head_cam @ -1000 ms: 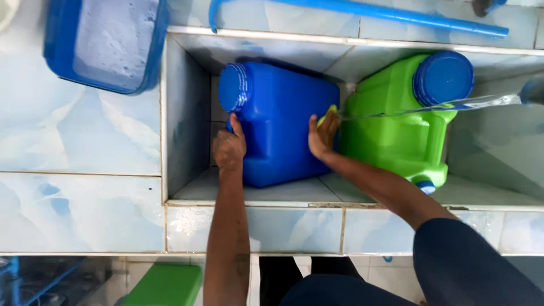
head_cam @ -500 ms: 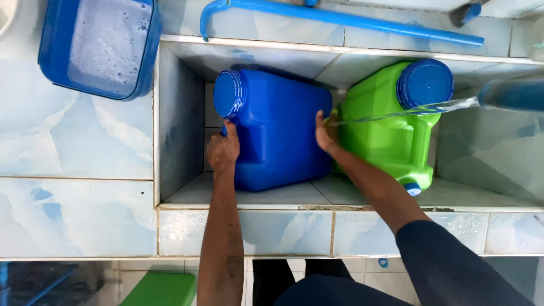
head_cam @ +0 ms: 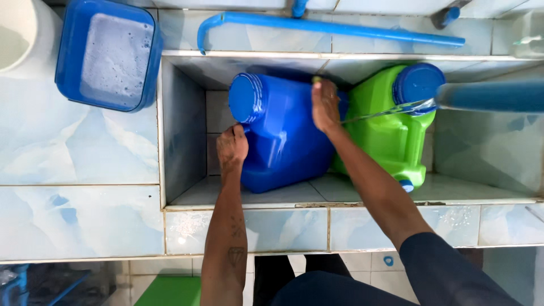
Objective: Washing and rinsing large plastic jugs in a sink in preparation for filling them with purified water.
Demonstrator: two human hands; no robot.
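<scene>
From my remote seat on the head camera, I look down into a tiled basin (head_cam: 187,141) where a blue jerrycan (head_cam: 286,139) stands, its ribbed blue cap (head_cam: 245,97) screwed on and turned toward the left wall. My left hand (head_cam: 232,148) is wrapped around the can's lower left edge just under that cap, and my right hand (head_cam: 324,105) presses flat on its upper right shoulder, so the two hands sit apart on opposite sides of the can, clamping it between them. What the can holds I cannot tell; its wall is opaque. Just beside it on the right, touching or nearly so, a green jerrycan (head_cam: 391,141) with a blue cap (head_cam: 418,84) leans in the same basin, its contents equally hidden. A thin stream of water (head_cam: 391,110) runs from a blurred blue spout (head_cam: 493,95) at the right edge toward the gap between the two cans. On the tiled ledge at upper left sits a blue square tub (head_cam: 68,51) filled with white, foamy water. A long blue pipe (head_cam: 340,27) lies along the ledge behind the basin, and a green stool (head_cam: 170,290) shows on the floor below.
</scene>
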